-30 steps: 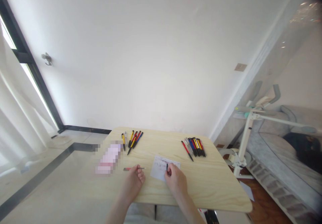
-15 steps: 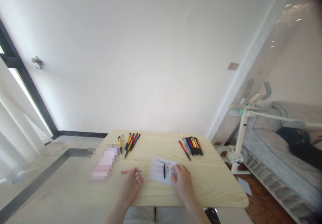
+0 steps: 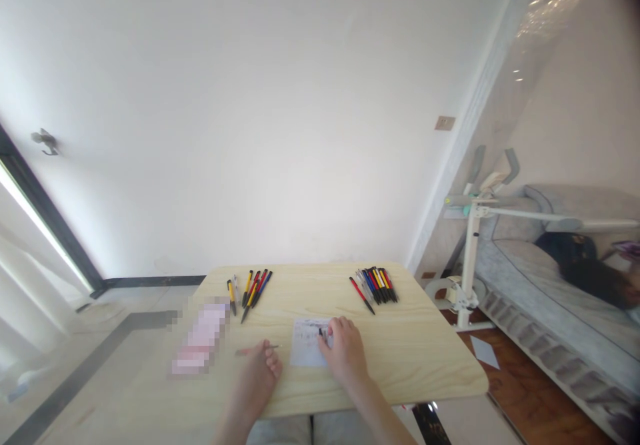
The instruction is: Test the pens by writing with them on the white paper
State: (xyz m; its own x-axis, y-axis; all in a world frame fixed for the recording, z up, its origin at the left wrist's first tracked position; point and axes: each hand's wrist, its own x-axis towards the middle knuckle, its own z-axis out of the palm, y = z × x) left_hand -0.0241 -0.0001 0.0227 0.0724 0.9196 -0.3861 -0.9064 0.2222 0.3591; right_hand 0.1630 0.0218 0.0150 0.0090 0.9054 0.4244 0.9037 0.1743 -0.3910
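My left hand (image 3: 264, 368) is closed around a red pen (image 3: 244, 352), its thin refill tip sticking out bare to the right of the fingers. On the table lies a sheet of white paper (image 3: 304, 357) covered with dark scribbles in its upper part. Over the right side of that sheet, my right hand (image 3: 347, 350) has its thumb and fingers closed on a small black pen barrel piece (image 3: 321, 332). Only the upper end of this piece shows; the thumb and fingers cover the rest.
Several loose pens (image 3: 256, 288) lie at the table's back left, and several more in a tight row (image 3: 379, 285) at the back right. A blurred pink patch (image 3: 203, 338) covers the left edge. Beyond the wooden table (image 3: 415, 365) stand exercise equipment (image 3: 470, 258) and a grey sofa (image 3: 520, 265).
My right hand has moved left from the paper's right edge and taken hold of the black barrel piece, which lay loose on the sheet. The left hand keeps the red pen.
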